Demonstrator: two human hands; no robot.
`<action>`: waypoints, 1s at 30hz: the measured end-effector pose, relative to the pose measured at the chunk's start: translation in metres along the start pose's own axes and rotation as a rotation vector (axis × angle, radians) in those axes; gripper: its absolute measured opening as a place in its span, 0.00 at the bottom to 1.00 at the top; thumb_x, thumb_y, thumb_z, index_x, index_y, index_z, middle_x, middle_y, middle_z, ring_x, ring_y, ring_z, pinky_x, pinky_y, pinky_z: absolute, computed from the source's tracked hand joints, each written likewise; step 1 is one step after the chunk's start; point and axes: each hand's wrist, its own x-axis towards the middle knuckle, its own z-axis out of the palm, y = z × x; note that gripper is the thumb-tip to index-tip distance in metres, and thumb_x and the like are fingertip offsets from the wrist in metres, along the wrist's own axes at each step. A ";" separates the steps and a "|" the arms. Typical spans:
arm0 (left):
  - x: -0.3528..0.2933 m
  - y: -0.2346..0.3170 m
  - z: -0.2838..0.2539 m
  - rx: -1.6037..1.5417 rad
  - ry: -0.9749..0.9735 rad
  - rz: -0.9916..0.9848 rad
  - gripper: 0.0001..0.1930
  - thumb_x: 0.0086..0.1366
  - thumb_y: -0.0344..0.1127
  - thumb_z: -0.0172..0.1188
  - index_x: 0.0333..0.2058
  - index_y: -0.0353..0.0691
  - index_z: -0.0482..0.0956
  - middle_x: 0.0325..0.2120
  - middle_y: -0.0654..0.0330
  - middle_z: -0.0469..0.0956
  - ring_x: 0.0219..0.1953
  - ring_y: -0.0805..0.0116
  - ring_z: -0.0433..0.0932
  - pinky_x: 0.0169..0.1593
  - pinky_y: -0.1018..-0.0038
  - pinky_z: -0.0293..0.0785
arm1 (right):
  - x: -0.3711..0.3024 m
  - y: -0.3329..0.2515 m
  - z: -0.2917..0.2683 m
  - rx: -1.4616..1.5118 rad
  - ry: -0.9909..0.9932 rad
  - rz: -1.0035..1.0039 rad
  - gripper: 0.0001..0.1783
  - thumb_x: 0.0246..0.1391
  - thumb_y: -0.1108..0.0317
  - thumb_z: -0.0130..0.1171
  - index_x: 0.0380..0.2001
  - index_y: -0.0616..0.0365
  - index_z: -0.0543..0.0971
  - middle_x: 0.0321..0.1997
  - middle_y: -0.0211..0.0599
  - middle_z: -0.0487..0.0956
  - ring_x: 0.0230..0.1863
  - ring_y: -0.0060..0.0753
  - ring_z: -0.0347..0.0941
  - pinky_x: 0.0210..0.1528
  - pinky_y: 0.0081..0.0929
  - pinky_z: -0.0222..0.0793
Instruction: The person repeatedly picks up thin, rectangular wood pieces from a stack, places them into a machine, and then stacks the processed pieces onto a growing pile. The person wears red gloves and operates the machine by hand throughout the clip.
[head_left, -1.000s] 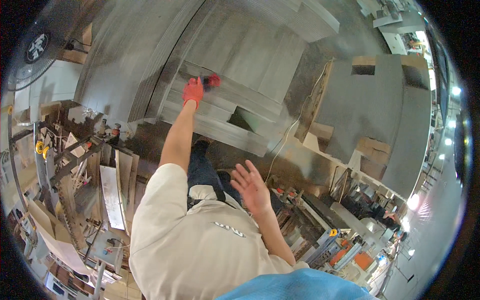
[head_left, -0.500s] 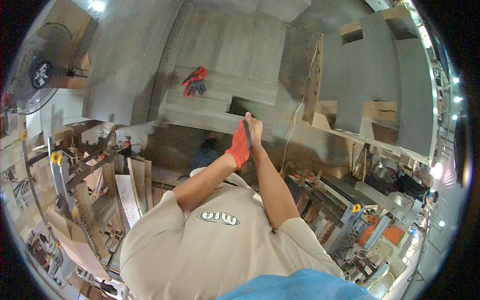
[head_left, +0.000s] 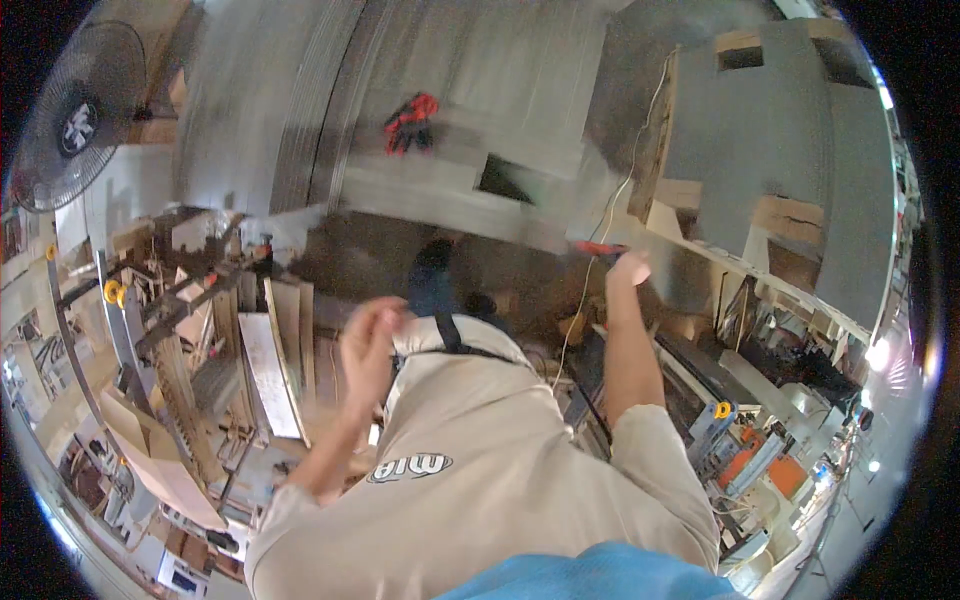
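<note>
My right hand (head_left: 628, 268) is closed on a red and black work glove (head_left: 600, 248), held out to the right in front of the stacked panels. The glove is blurred and seen nearly edge-on. Bare and smeared by motion, my left hand (head_left: 370, 340) hovers close to my waist, with its finger posture unclear. Other red and black gloves (head_left: 412, 125) lie on the grey panels (head_left: 430, 195) ahead of me, beside a dark rectangular cutout (head_left: 505, 178).
To the far right stands another stack of grey panels (head_left: 690, 140) with cutouts. A pale cord (head_left: 625, 185) hangs between the stacks. A fan (head_left: 78, 125) is at the far left. Wood strips (head_left: 270, 375) and machinery (head_left: 690, 375) flank me.
The glove has come off my left hand and is now in my right hand. My hands have parted, the left back to my waist and the right outward. The view has shifted slightly.
</note>
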 end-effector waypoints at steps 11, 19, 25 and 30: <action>0.033 -0.031 0.027 0.446 -0.384 -0.111 0.12 0.70 0.33 0.64 0.49 0.36 0.82 0.41 0.62 0.82 0.39 0.74 0.78 0.46 0.76 0.74 | -0.255 -0.104 0.025 0.349 -1.314 -0.161 0.17 0.62 0.63 0.63 0.52 0.54 0.75 0.44 0.32 0.81 0.38 0.29 0.76 0.39 0.32 0.75; 0.057 0.011 0.048 0.818 -0.617 0.215 0.14 0.61 0.37 0.71 0.43 0.38 0.85 0.36 0.55 0.76 0.43 0.55 0.77 0.47 0.66 0.75 | -0.184 -0.004 -0.146 -0.137 -1.617 -0.695 0.09 0.56 0.66 0.67 0.33 0.61 0.79 0.29 0.32 0.79 0.32 0.22 0.73 0.38 0.27 0.72; 0.081 0.012 0.087 0.958 -0.976 0.390 0.15 0.58 0.37 0.73 0.43 0.40 0.84 0.37 0.53 0.76 0.44 0.53 0.76 0.48 0.63 0.73 | -0.175 0.056 -0.217 0.041 -1.557 -0.180 0.16 0.55 0.66 0.71 0.45 0.61 0.83 0.41 0.33 0.84 0.42 0.25 0.79 0.50 0.26 0.75; 0.086 0.006 0.128 1.174 -1.165 0.425 0.11 0.63 0.40 0.63 0.40 0.40 0.80 0.40 0.50 0.75 0.48 0.46 0.73 0.53 0.57 0.70 | -0.175 0.101 -0.220 0.040 -1.394 -0.438 0.21 0.56 0.64 0.70 0.50 0.62 0.82 0.43 0.36 0.84 0.45 0.28 0.78 0.51 0.30 0.76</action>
